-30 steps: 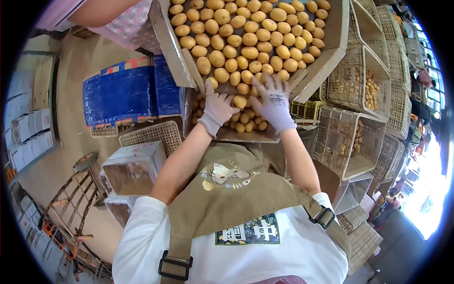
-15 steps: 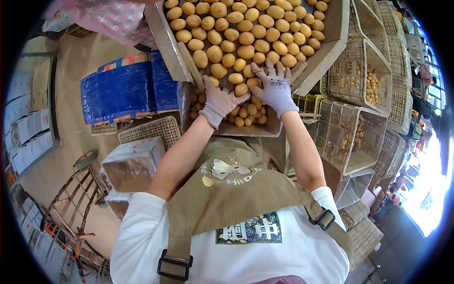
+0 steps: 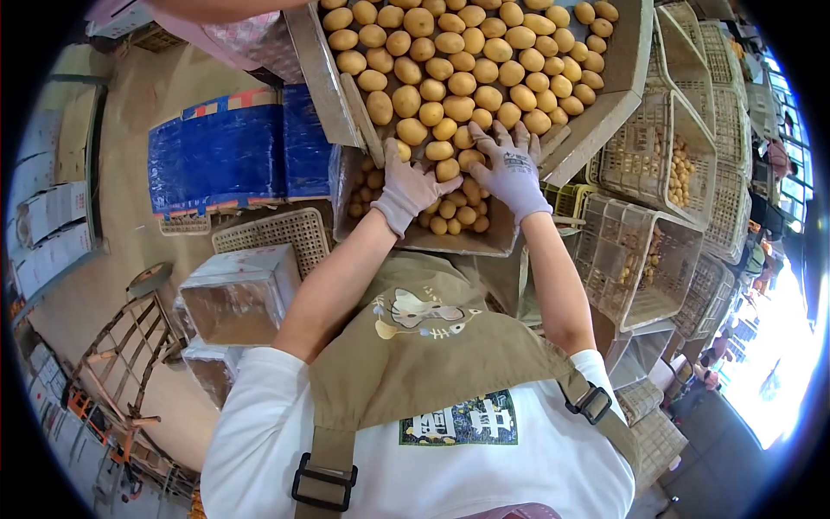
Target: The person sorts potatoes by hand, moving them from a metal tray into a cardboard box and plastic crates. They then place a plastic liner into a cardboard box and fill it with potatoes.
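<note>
Round yellow-orange fruits [image 3: 462, 84], which look like citrus, cover a sloping sorting tray [image 3: 608, 117] with raised sides. At the tray's narrow mouth, my gloved left hand [image 3: 406, 190] rests on the left with fingers spread, touching the fruits there. My right hand [image 3: 512, 171], in the same pale glove, lies opposite with its fingers spread over the lowest fruits. A few fruits sit in the gap between the two hands. Below the mouth is a box [image 3: 471, 246] partly filled with the same fruits, some hidden under my hands and wrists.
Plastic crates [image 3: 635, 259] are stacked on the right, some holding fruit. To the left are a blue-covered stack [image 3: 216, 156], a woven crate [image 3: 272, 238] and clear-wrapped boxes [image 3: 238, 298]. Another person's arm [image 3: 225, 7] and pink patterned clothing [image 3: 270, 43] show at the top.
The view has shifted slightly, and some fruits near the mouth have changed position. Another person's arm has come into view at the top left. Both my hands stay at the mouth.
</note>
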{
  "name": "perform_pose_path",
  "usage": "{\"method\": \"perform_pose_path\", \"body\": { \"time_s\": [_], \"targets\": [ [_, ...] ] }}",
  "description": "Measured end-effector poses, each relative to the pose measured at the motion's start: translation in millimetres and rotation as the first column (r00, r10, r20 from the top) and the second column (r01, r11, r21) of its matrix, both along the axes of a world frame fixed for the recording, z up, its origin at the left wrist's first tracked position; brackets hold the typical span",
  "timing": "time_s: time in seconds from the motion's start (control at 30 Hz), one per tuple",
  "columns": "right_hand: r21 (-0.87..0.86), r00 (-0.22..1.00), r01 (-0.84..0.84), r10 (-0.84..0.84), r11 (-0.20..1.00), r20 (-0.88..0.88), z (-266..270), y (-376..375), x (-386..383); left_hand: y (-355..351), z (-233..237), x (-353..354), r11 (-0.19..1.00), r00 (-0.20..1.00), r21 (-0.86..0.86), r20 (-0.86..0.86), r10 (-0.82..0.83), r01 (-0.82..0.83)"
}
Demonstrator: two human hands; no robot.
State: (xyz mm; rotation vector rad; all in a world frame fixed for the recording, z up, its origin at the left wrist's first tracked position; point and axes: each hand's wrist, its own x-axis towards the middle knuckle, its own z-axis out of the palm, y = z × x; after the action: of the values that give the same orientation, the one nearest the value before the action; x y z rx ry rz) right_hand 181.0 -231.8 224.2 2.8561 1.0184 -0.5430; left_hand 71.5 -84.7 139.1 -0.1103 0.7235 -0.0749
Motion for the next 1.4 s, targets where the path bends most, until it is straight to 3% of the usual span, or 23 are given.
{"method": "perform_pose_path", "body": {
  "time_s": [0.03, 0.13, 0.17, 0.27, 0.3, 0.33, 0.4, 0.43, 0.47, 0.5, 0.6, 0.73, 1.0, 1.1, 1.17, 1.2, 1.23, 1.27, 1.3, 1.37, 1.4],
  "targets": [
    [0.005, 1.0, 0.001, -0.001, 1.0, 0.0, -0.4, 0.5, 0.2, -0.4, -0.5, -1.0, 1.0, 1.0, -0.018, 0.002, 0.001, -0.001],
    [0.317, 0.985, 0.173, -0.156, 0.932, -0.08, -16.1, -1.2, 11.9, 1.8, 2.4, -2.7, 1.0, 1.0, -0.004, -0.002, -0.016, 0.016],
    [0.376, 0.971, 0.095, -0.169, 0.922, 0.17, -22.4, -1.5, 9.3, 1.5, 4.4, -4.4, 0.998, 0.999, 0.043, -0.012, -0.035, 0.036],
    [0.127, 0.981, -0.043, 0.018, 0.991, 0.191, -13.1, 7.1, 1.7, 2.8, -11.2, -12.4, 0.978, 0.99, 0.16, -0.039, -0.133, 0.137],
    [0.095, 0.996, -0.028, 0.02, 0.995, 0.088, -3.7, 7.6, 12.8, 3.0, -17.4, -13.0, 0.965, 0.984, 0.194, -0.044, -0.171, 0.177],
    [0.151, 0.986, 0.088, -0.065, 0.985, -0.152, 10.9, 8.2, 30.8, 3.1, -14.8, -12.7, 0.962, 0.984, 0.208, -0.059, -0.17, 0.179],
    [0.445, 0.946, 0.181, -0.278, 0.877, 0.164, -18.5, 2.4, 41.2, 1.7, -8.0, -12.4, 0.955, 0.983, 0.234, -0.087, -0.164, 0.18],
    [0.35, 0.961, 0.195, -0.25, 0.916, 0.117, -9.6, 15.4, 32.2, 2.6, -2.1, -9.2, 0.987, 0.993, 0.127, -0.079, -0.088, 0.098],
    [0.045, 0.99, 0.139, -0.14, 0.989, 0.021, -1.4, 28.6, 18.4, 3.2, 4.0, -6.3, 1.0, 0.997, 0.017, -0.082, -0.018, 0.02],
    [0.074, 0.993, 0.111, -0.114, 0.991, 0.028, -7.2, 30.3, 5.0, 2.4, 7.3, -4.0, 0.994, 0.995, -0.094, -0.09, 0.046, -0.055],
    [0.197, 0.998, -0.02, 0.03, 0.98, -0.048, -28.2, -4.1, -0.8, -0.8, 3.9, -0.5, 0.999, 0.994, 0.007, -0.1, 0.037, -0.036],
    [0.168, 0.998, 0.007, 0.005, 0.986, -0.07, -27.0, -3.4, 0.7, 3.2, 10.2, -2.7, 0.998, 0.999, -0.05, -0.024, 0.039, -0.04],
    [0.153, 0.999, 0.006, -0.001, 0.988, -0.038, -22.5, 1.0, -2.1, 2.4, 6.0, -3.1, 0.994, 0.997, -0.08, -0.032, 0.071, -0.074],
    [0.158, 0.992, 0.054, -0.035, 0.986, -0.12, -12.6, 5.4, 10.9, 2.4, 1.2, -4.4, 0.996, 0.998, -0.072, -0.001, 0.059, -0.058],
    [0.543, 0.965, 0.257, -0.239, 0.8, -0.104, -36.0, 2.0, 27.7, 1.1, -4.4, -7.8, 0.996, 0.998, 0.07, -0.03, -0.049, 0.051],
    [0.614, 0.923, 0.212, -0.362, 0.761, 0.13, -19.8, 18.0, 19.0, -1.0, -7.7, -9.2, 0.985, 0.994, 0.139, -0.052, -0.1, 0.106],
    [0.562, 0.94, 0.294, -0.34, 0.773, -0.025, -27.9, 29.8, 19.3, -4.3, -12.6, -9.9, 0.984, 0.991, 0.132, -0.068, -0.113, 0.121],
    [0.329, 0.963, 0.2, -0.247, 0.923, 0.109, -28.5, 46.6, -2.9, -5.7, -14.4, -10.8, 0.952, 0.975, 0.224, -0.122, -0.184, 0.207],
    [0.315, 0.991, 0.115, -0.13, 0.942, 0.026, -27.8, 48.7, -9.7, -8.5, -28.8, -21.1, 0.836, 0.958, 0.485, -0.012, -0.287, 0.257],
    [0.289, 0.994, -0.039, 0.065, 0.957, -0.083, -19.9, 38.3, -8.6, -3.0, -41.9, -26.3, 0.796, 0.932, 0.564, 0.12, -0.341, 0.219],
    [0.199, 0.988, -0.146, 0.152, 0.969, -0.014, -16.8, 24.5, 3.3, 2.9, -39.4, -22.7, 0.902, 0.953, 0.388, 0.151, -0.263, 0.188]
  ]
}}
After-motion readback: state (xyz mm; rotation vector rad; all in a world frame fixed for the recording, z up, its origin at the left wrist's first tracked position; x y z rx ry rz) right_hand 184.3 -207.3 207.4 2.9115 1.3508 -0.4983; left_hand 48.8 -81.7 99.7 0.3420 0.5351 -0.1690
